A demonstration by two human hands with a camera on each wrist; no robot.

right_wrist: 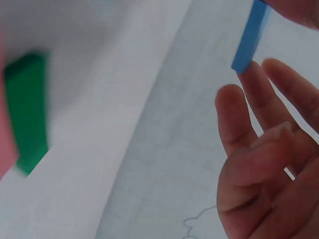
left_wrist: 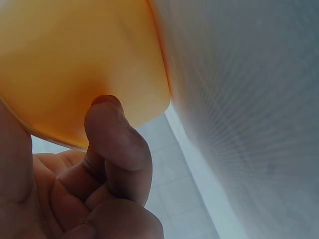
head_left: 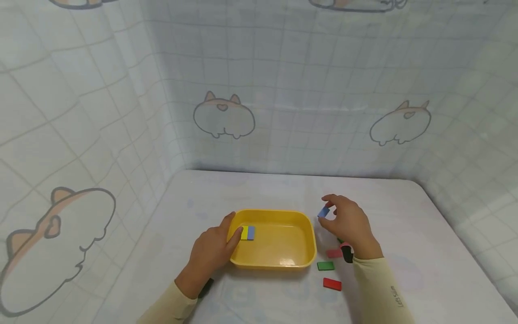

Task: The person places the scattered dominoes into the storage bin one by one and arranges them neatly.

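My left hand (head_left: 212,247) grips the left side of a yellow tray (head_left: 279,265), thumb over the rim. In the left wrist view, curled fingers (left_wrist: 119,134) press against the tray's outer wall. Inside the tray, beside the thumb, lie a yellow block (head_left: 244,232) and a light blue block (head_left: 251,233), side by side. My right hand (head_left: 350,222) is raised just right of the tray and pinches a blue block (head_left: 323,212) between thumb and finger. In the right wrist view that blue block (right_wrist: 249,37) is tilted, its upper end hidden. A small red patch shows by these fingers.
On the white table (head_left: 251,297), right of the tray, lie a pink block (head_left: 334,253), a green block (head_left: 325,266) and a red block (head_left: 332,284). Another green block (right_wrist: 27,114) is partly covered by the right wrist. Patterned cloth (head_left: 299,135) surrounds the table's back and sides.
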